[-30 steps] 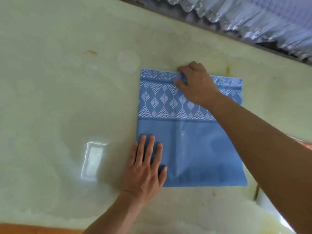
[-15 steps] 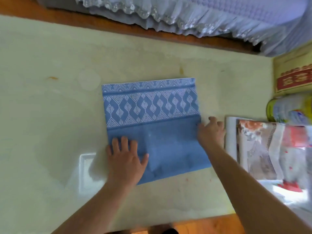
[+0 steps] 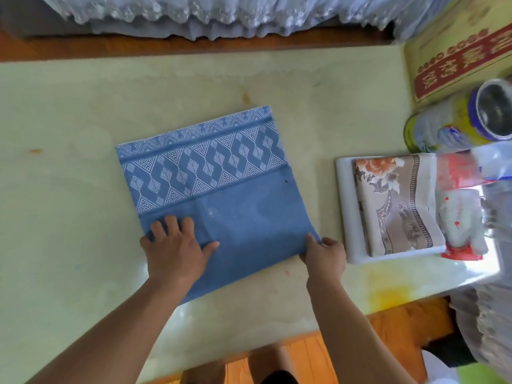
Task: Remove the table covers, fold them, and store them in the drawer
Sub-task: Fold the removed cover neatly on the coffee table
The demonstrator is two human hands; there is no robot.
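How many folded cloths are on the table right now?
2. The blue patterned cloth lies mid-table under both hands; the floral brown cloth sits on a white board to its right. Clutter at the right edge may hide more.

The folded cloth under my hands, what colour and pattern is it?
Blue cloth, plain near the hands, with a white geometric band along its far side; head view.

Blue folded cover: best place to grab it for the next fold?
Judging by its pose, the blue cover lies flat, so pinch its near right corner from the right, where the right hand has it, while the left hand presses it flat.
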